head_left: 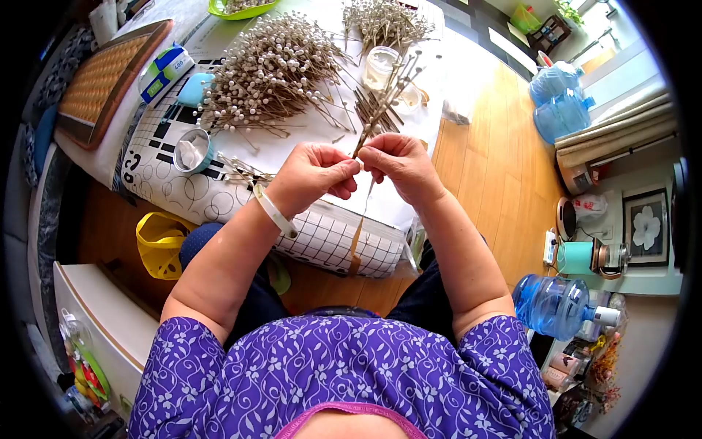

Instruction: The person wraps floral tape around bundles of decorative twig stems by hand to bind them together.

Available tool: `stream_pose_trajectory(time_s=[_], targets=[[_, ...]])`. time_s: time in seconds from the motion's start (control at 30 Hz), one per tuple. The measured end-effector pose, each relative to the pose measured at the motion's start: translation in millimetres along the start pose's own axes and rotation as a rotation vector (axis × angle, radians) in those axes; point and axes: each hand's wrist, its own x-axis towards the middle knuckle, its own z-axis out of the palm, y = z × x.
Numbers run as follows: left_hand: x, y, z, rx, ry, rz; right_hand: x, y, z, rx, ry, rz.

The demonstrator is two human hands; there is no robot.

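Observation:
Between my two hands a thin brown branch (379,110) with small buds stands tilted, its top leaning away to the right. The fingertips of my left hand (319,173) are pinched at its lower end. My right hand (404,167) pinches the stem from the other side, thumb and forefinger pressed together. A narrow brown strip of tape (356,247) hangs below the fingers over the table's front edge; its upper end is hidden by the fingers. Just beyond lie loose dark twigs (377,111) and a large heap of stems with whitish bead-like buds (270,73).
A cup with white contents (193,151), a tissue pack (167,73), a clear jar (380,67) and a second stem bundle (387,23) share the table. A yellow bag (159,245) sits at left. Blue water bottles (561,115) stand on the floor at right.

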Motion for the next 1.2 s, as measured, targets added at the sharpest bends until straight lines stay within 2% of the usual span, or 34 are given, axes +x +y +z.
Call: stream_pose_trajectory(time_s=[0.1, 0.37, 0.43, 0.5, 0.57, 0.63, 0.73, 0.8, 0.97, 1.07, 1.17, 1.2], targets=[[-2.0, -3.5, 3.5, -0.039, 0.014, 0.019, -1.3, 0.3, -3.4, -0.045, -0.035, 0.049], [2.3, -14.2, 10.8, -0.095, 0.026, 0.101, -4.7, 1.8, 1.5, -0.045, -0.018, -0.005], [3.8, -16.0, 9.6, 0.128, 0.025, 0.154, -3.7, 0.3, -0.7, -0.074, -0.022, -0.002], [6.1, -10.9, 4.7, 0.126, 0.055, 0.132, -3.1, -1.6, -2.0, -0.26, -0.01, -0.001], [6.8, -10.8, 0.5, 0.122, 0.091, 0.105, -0.7, 3.4, 0.1, -0.297, -0.037, -0.039], [10.2, -17.4, -0.6, 0.125, 0.007, 0.168, 0.2, 10.4, 3.7, -0.3, -0.08, -0.078], [14.3, -21.6, -0.7, 0.132, 0.046, 0.271, 3.5, 12.4, 2.8, -0.354, -0.085, -0.133], [10.9, -16.5, 3.9, 0.074, 0.104, 0.329, 3.4, 7.8, 5.9, -0.293, -0.06, -0.043], [16.7, -17.3, -5.2, -0.018, 0.113, 0.353, 3.5, -0.3, -2.4, -0.248, -0.113, 0.026], [17.3, -14.6, -12.8, 0.075, 0.116, 0.332, -2.2, -11.4, -4.0, -0.421, -0.126, 0.14], [13.9, -11.9, -15.0, 0.075, 0.094, 0.278, -9.2, -9.9, -14.9, -0.361, -0.193, 0.168], [13.3, -12.7, -14.0, 0.075, 0.091, 0.283, -12.4, -11.1, -19.2, -0.428, -0.192, 0.211]])
